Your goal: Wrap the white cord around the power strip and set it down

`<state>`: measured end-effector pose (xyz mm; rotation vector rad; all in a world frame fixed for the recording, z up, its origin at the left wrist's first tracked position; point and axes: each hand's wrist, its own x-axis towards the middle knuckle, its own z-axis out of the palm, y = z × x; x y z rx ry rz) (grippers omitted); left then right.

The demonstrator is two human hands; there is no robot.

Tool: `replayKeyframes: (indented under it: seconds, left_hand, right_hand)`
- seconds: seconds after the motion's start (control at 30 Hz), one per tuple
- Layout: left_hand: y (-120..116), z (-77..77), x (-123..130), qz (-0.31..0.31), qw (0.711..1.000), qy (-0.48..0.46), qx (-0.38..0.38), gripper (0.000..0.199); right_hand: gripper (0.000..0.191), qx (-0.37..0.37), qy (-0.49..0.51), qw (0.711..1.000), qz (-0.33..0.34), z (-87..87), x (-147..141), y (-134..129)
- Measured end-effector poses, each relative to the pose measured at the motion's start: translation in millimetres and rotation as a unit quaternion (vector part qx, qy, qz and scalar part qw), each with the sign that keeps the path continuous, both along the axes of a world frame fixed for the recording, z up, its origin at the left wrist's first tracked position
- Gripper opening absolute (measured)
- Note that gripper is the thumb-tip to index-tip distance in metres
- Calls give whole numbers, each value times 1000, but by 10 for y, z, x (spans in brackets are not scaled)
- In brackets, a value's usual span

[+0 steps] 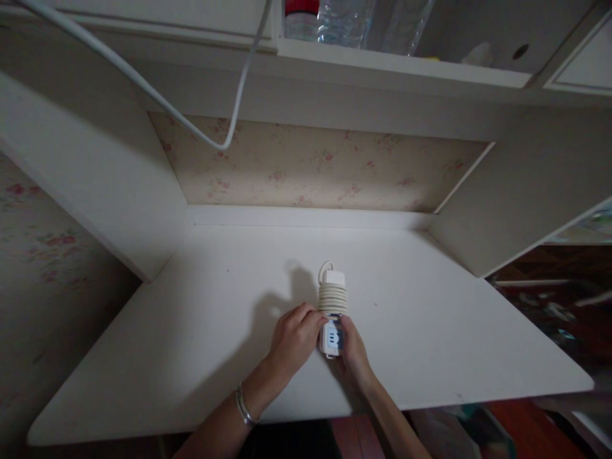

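Observation:
A white power strip (333, 340) with its cord (333, 298) wound in several turns around it is in front of me over the white desk. My left hand (297, 331) wears a bangle at the wrist and pinches at the lowest turns of the cord from the left. Gripping the strip's right side, my right hand (352, 350) has its fingers wrapped partly underneath, where they are hidden. A socket face with slots shows between the two hands. At the far end of the strip, a small loop of cord (326, 268) sticks out.
The white desk (229, 280) has side panels left and right and a floral back wall (306, 166). Above hangs a white cable (191, 124), near a shelf (406, 67) holding clear plastic bottles (344, 22). Blurred items lie on the floor at the right.

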<state>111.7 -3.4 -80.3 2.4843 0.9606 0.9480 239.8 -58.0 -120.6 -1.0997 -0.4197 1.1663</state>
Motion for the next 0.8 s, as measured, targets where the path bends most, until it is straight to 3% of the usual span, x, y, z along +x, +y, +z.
replayKeyframes:
  seconds: [0.23, 0.5, 0.63, 0.8]
  left_hand:
    - [-115, 70, 60, 64, 998, 11, 2, 15]
    - [-152, -34, -35, 5, 990, -87, -108, 13]
    - [-237, -125, -159, 20, 984, -102, -146, 21]
    - [-410, -384, -532, 57, 973, -99, -203, 23]
  right_hand:
    - [32, 15, -27, 999, 16, 92, 1, -71]
    - [33, -11, -17, 1000, 2, 102, 26, -154]
    - [35, -36, -49, 998, 22, 98, 143, -162]
    - [39, -68, -85, 994, 26, 107, 540, -36]
